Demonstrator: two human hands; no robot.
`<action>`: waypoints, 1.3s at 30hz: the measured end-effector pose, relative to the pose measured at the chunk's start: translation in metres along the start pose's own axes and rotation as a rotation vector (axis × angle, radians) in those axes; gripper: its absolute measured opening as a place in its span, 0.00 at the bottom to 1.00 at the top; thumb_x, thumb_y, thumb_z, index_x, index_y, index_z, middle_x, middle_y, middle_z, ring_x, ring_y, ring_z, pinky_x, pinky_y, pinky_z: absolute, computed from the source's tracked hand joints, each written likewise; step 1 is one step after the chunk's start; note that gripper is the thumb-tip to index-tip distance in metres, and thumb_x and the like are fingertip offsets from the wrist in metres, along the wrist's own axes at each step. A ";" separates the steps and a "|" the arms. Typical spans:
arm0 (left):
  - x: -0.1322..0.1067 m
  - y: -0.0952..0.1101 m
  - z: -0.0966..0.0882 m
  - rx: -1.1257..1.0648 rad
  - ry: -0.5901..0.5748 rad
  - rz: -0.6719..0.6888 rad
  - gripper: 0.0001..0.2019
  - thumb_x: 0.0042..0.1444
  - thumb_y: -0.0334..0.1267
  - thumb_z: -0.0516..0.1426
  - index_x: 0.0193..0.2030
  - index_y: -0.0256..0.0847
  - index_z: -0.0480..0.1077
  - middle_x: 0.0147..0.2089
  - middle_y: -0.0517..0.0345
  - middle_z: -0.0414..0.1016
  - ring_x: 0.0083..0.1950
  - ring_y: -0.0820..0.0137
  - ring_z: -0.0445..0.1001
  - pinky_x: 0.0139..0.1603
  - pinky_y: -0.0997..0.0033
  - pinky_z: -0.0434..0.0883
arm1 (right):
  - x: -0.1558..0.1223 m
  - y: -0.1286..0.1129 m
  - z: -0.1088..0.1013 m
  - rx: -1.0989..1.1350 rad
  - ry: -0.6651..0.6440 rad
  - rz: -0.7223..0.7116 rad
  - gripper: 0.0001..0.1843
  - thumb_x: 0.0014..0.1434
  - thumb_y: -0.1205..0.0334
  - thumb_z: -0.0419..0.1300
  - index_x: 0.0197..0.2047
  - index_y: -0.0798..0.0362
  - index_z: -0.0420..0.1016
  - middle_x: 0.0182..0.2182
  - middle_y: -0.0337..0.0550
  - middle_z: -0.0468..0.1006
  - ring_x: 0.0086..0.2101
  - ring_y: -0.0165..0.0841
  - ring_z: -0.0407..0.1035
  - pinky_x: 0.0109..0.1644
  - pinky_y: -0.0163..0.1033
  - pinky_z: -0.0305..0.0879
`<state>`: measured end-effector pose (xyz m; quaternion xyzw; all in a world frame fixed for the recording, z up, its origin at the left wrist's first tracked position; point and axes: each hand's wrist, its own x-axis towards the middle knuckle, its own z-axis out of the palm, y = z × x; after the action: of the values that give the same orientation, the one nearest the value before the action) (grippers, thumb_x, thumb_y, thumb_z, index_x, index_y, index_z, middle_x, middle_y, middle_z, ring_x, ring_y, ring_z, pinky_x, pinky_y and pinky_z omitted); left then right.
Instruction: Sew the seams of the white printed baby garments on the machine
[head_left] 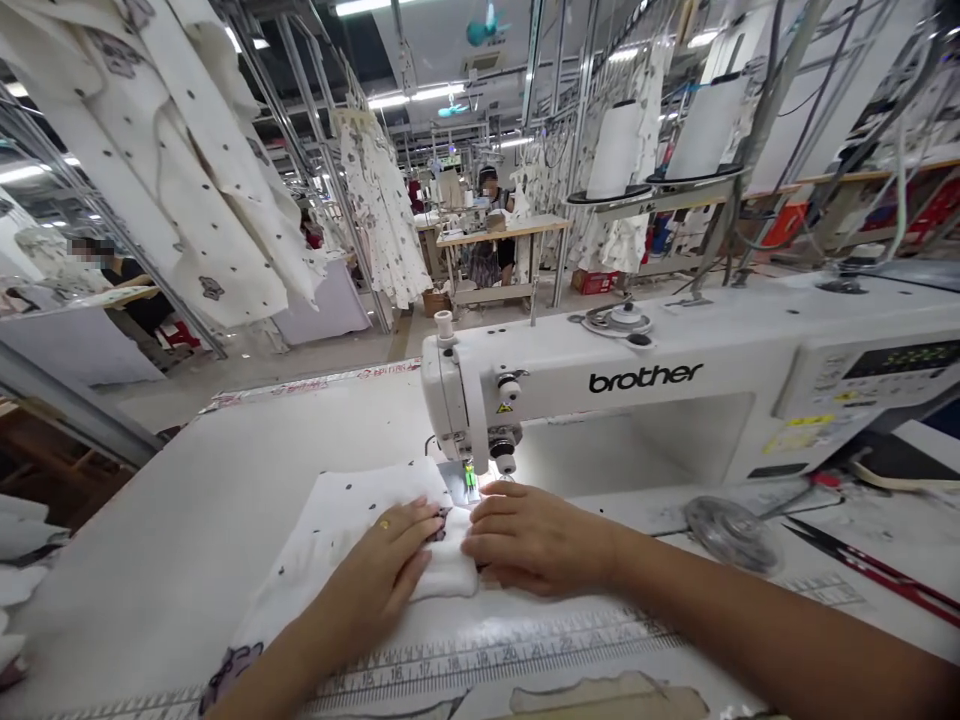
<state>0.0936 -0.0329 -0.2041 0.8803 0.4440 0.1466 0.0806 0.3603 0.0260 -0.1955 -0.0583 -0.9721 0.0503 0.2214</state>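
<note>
White dotted fabric (330,540) is held on the table (150,560), its folded edge just at the presser foot (469,482) of the Brother sewing machine (600,380); left hand (375,570) and right hand (536,540) are pressed flat on it, fingers together, nothing pinched; red-handled scissors (870,570) are laid far right.

White fabric (315,540) with black dots and grey floral print, white sewing machine (600,380) with black lettering, red-and-black scissors (870,570)
</note>
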 end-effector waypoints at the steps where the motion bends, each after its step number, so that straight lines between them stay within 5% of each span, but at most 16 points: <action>1: 0.005 0.000 0.001 0.002 -0.011 0.014 0.21 0.67 0.34 0.48 0.65 0.47 0.61 0.67 0.54 0.66 0.69 0.64 0.61 0.69 0.50 0.63 | -0.001 0.001 -0.003 -0.013 0.011 0.017 0.14 0.69 0.58 0.52 0.51 0.57 0.71 0.41 0.49 0.78 0.45 0.36 0.69 0.58 0.46 0.60; 9: 0.031 0.009 0.003 0.035 0.101 0.201 0.22 0.64 0.27 0.48 0.64 0.43 0.62 0.60 0.49 0.70 0.64 0.60 0.66 0.68 0.48 0.62 | -0.010 0.006 -0.012 -0.030 -0.049 0.120 0.16 0.69 0.52 0.53 0.50 0.55 0.73 0.43 0.47 0.79 0.50 0.38 0.66 0.56 0.45 0.58; 13: 0.029 0.012 0.002 0.108 0.030 0.296 0.24 0.63 0.24 0.46 0.65 0.42 0.61 0.57 0.50 0.73 0.60 0.63 0.69 0.68 0.50 0.61 | -0.011 0.006 -0.010 0.035 -0.063 0.163 0.21 0.69 0.49 0.54 0.56 0.55 0.69 0.47 0.47 0.78 0.55 0.38 0.63 0.61 0.46 0.56; 19: 0.026 0.010 0.001 0.165 -0.045 0.222 0.27 0.65 0.28 0.47 0.71 0.42 0.53 0.68 0.49 0.64 0.70 0.60 0.60 0.70 0.49 0.58 | -0.010 0.006 -0.009 0.086 -0.077 0.213 0.24 0.68 0.47 0.54 0.60 0.54 0.66 0.56 0.47 0.73 0.60 0.37 0.59 0.66 0.45 0.50; 24: 0.026 0.009 0.001 0.103 -0.075 0.177 0.28 0.65 0.30 0.48 0.72 0.44 0.51 0.69 0.51 0.61 0.70 0.61 0.59 0.70 0.50 0.61 | -0.010 0.005 -0.010 0.022 -0.088 0.198 0.23 0.68 0.46 0.54 0.54 0.56 0.70 0.52 0.46 0.75 0.57 0.38 0.61 0.64 0.46 0.52; 30: 0.036 0.003 0.001 0.048 -0.092 0.284 0.27 0.65 0.28 0.48 0.71 0.44 0.54 0.69 0.51 0.63 0.70 0.61 0.60 0.70 0.51 0.61 | -0.009 0.004 -0.012 -0.136 -0.086 0.133 0.23 0.67 0.43 0.54 0.45 0.56 0.73 0.44 0.46 0.78 0.49 0.40 0.66 0.60 0.47 0.52; 39: 0.049 -0.013 0.007 0.140 -0.057 0.261 0.23 0.65 0.29 0.47 0.66 0.41 0.61 0.66 0.49 0.66 0.66 0.60 0.65 0.66 0.54 0.66 | -0.013 0.013 -0.012 -0.163 -0.098 0.285 0.22 0.67 0.42 0.54 0.48 0.53 0.71 0.45 0.41 0.78 0.48 0.37 0.65 0.64 0.45 0.45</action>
<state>0.1136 0.0147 -0.2054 0.9378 0.3323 0.0994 0.0117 0.3780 0.0385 -0.1921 -0.2108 -0.9645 0.0049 0.1588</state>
